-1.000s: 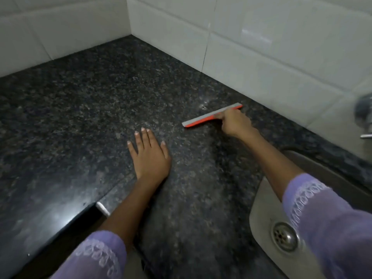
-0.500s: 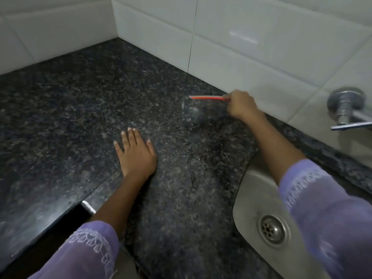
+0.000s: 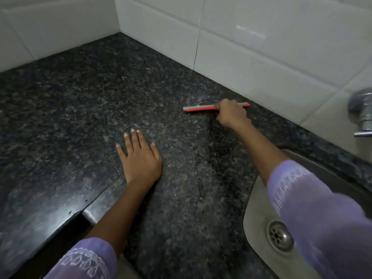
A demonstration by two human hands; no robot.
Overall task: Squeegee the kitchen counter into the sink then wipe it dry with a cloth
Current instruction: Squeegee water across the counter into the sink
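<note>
A red and grey squeegee lies with its blade down on the dark speckled granite counter, near the tiled back wall. My right hand grips it over its middle, fingers curled round it. A small pool of water sits just beyond the blade, and thin wet streaks run along the counter toward the sink. My left hand rests flat on the counter, fingers spread, left of the streaks. The steel sink with its drain is at the lower right, partly hidden by my right sleeve.
White tiled walls close off the counter at the back and left, meeting in a corner. A chrome tap sticks out of the wall at the right edge. The counter's front edge steps inward beside my left forearm.
The squeegee was lifted off the counter and tilted edge-on half a second ago; now it is down on the counter again near the wall. My left hand stays flat in place.
</note>
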